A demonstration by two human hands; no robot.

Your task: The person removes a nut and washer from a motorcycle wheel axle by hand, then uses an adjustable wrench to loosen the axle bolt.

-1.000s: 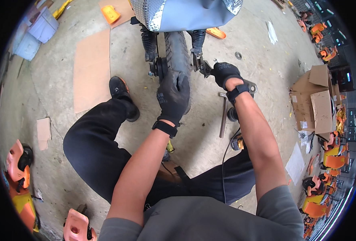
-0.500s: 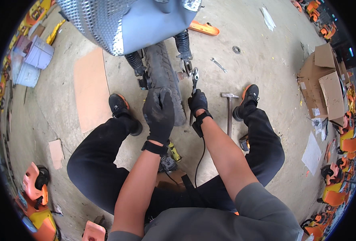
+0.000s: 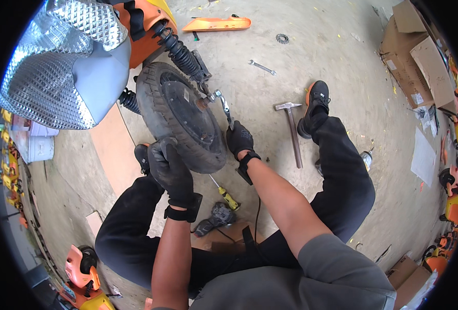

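A black scooter wheel [image 3: 180, 106] stands between my knees, its hub side turned toward the right. My gloved left hand [image 3: 171, 168] grips the near side of its tire, the fingers partly hidden. In my gloved right hand [image 3: 239, 139] is the handle of a ratchet wrench [image 3: 225, 106]. The wrench's head is up at the axle, beside the lower end of a black spring shock absorber [image 3: 182, 57]. A yellow-handled screwdriver [image 3: 229, 198] lies below the tire, and near it a dark grey power tool [image 3: 216, 219].
A hammer [image 3: 293, 134] lies by my right foot. Beyond are an open-ended wrench [image 3: 262, 67], a toothed ring [image 3: 282, 39] and an orange panel [image 3: 216, 24]. Silvery padded sheeting [image 3: 48, 77] covers the scooter's front. Cardboard boxes [image 3: 409, 57] stand on the right.
My view has swung to the right, so the scooter appears farther left and the wheel's hub side shows. Both hands remain at the tire and the ratchet wrench.
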